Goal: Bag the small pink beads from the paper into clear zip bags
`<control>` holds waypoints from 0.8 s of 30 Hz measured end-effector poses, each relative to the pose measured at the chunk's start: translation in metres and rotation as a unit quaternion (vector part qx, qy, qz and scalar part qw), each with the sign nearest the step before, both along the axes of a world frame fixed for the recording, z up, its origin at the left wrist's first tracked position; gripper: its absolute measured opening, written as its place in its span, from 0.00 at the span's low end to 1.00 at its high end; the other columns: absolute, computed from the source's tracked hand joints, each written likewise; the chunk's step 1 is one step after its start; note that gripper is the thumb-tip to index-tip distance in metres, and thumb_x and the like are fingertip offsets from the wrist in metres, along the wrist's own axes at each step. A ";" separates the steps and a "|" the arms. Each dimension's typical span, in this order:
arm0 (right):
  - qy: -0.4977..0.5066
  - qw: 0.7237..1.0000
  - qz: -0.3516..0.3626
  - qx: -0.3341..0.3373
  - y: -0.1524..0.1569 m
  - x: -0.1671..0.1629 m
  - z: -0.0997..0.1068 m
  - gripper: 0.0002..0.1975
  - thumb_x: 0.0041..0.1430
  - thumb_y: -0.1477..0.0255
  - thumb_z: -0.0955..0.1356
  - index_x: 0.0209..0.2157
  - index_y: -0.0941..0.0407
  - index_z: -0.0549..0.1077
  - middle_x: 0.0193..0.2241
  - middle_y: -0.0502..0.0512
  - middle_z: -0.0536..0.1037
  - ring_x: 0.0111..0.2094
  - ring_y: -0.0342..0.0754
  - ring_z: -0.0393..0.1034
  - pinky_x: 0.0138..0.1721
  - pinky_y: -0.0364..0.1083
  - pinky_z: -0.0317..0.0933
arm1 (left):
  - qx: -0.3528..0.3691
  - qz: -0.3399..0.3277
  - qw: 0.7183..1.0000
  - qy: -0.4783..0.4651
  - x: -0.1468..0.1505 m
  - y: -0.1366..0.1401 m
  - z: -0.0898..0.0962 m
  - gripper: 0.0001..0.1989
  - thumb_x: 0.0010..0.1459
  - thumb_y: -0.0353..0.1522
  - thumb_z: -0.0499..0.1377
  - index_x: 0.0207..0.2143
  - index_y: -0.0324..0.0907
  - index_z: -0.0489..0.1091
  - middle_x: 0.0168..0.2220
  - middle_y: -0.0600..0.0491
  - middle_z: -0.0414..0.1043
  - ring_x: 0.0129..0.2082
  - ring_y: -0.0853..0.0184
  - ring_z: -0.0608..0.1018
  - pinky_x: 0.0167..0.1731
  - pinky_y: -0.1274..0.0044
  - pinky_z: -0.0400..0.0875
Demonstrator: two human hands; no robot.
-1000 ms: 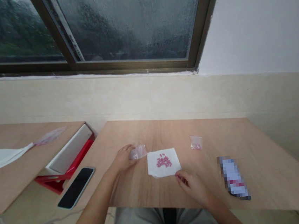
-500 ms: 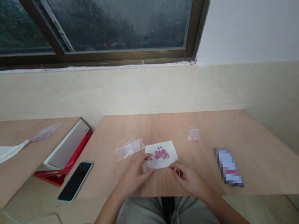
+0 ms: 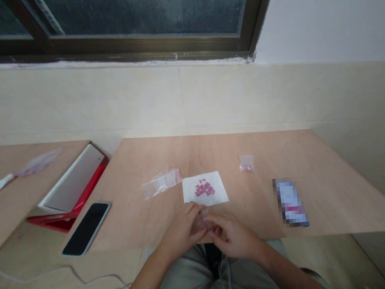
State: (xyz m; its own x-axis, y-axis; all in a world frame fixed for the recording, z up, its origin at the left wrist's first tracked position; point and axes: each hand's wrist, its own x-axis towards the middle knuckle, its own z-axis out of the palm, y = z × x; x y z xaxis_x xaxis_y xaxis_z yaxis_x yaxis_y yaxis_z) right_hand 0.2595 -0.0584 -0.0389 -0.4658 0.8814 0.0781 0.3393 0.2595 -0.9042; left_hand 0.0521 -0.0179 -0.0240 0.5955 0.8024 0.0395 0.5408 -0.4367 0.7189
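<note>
My left hand and my right hand are together at the table's front edge, fingers closed on a small clear plastic bag. Most of the bag is covered by the fingers. Just beyond them, a white paper sheet lies flat with a cluster of small pink pills or beads on it; I cannot tell which. To the left of the paper rest clear zip bags with pink edges. A small zip bag with some pink pieces inside lies behind and to the right.
A phone lies at the table's left edge, and a blurred-out white and blue item on the right. Left of the wooden table are a red and white binder, a second tabletop and a cable below.
Both hands have drawn back from the paper towards me and come together, bringing the clear bag off the sheet. The pink pieces stay on the paper. The view has tilted down slightly.
</note>
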 end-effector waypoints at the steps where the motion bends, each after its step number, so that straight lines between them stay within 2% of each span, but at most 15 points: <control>1: 0.005 1.000 0.005 -0.016 0.000 0.000 -0.002 0.22 0.60 0.76 0.64 0.56 0.54 0.71 0.44 0.57 0.79 0.30 0.45 0.73 0.30 0.42 0.67 | -0.002 -0.004 1.000 0.001 0.000 0.001 0.000 0.19 0.58 0.32 0.63 0.53 0.44 0.68 0.49 0.48 0.71 0.50 0.58 0.72 0.52 0.69 0.67; 4: 0.010 0.999 0.007 -0.042 0.001 0.001 -0.008 0.27 0.60 0.75 0.65 0.62 0.53 0.66 0.40 0.56 0.80 0.27 0.45 0.72 0.26 0.41 0.65 | -0.002 -0.010 1.000 0.006 -0.001 0.003 -0.001 0.17 0.61 0.33 0.61 0.53 0.44 0.68 0.49 0.47 0.71 0.50 0.59 0.72 0.52 0.69 0.67; 7: 0.010 0.999 -0.002 -0.053 0.001 0.001 -0.012 0.29 0.60 0.75 0.65 0.64 0.52 0.64 0.37 0.55 0.81 0.27 0.45 0.72 0.25 0.41 0.64 | 0.000 -0.011 1.000 0.008 -0.003 0.005 -0.002 0.15 0.62 0.33 0.60 0.51 0.44 0.69 0.49 0.47 0.72 0.50 0.59 0.73 0.52 0.69 0.67; 14: 0.034 0.997 -0.005 -0.064 -0.001 -0.002 -0.021 0.31 0.60 0.76 0.66 0.65 0.51 0.62 0.46 0.59 0.79 0.33 0.46 0.75 0.26 0.40 0.66 | -0.016 -0.006 1.000 0.003 -0.006 0.006 -0.003 0.10 0.63 0.34 0.60 0.47 0.44 0.69 0.46 0.49 0.73 0.47 0.60 0.74 0.48 0.71 0.68; 20: 0.061 0.998 -0.010 -0.032 0.004 -0.002 -0.016 0.25 0.61 0.78 0.65 0.59 0.51 0.69 0.54 0.59 0.75 0.40 0.48 0.75 0.35 0.44 0.72 | -0.019 -0.006 1.000 -0.008 -0.008 0.008 0.000 0.11 0.65 0.37 0.59 0.48 0.45 0.69 0.45 0.50 0.74 0.46 0.60 0.75 0.47 0.71 0.68; 24: 0.083 0.996 -0.011 -0.030 0.007 0.001 -0.010 0.16 0.60 0.78 0.66 0.49 0.53 0.75 0.55 0.58 0.72 0.42 0.47 0.74 0.40 0.44 0.72 | -0.032 -0.025 0.999 -0.010 -0.009 0.010 -0.005 0.19 0.63 0.40 0.61 0.54 0.46 0.67 0.49 0.49 0.74 0.48 0.59 0.75 0.50 0.69 0.69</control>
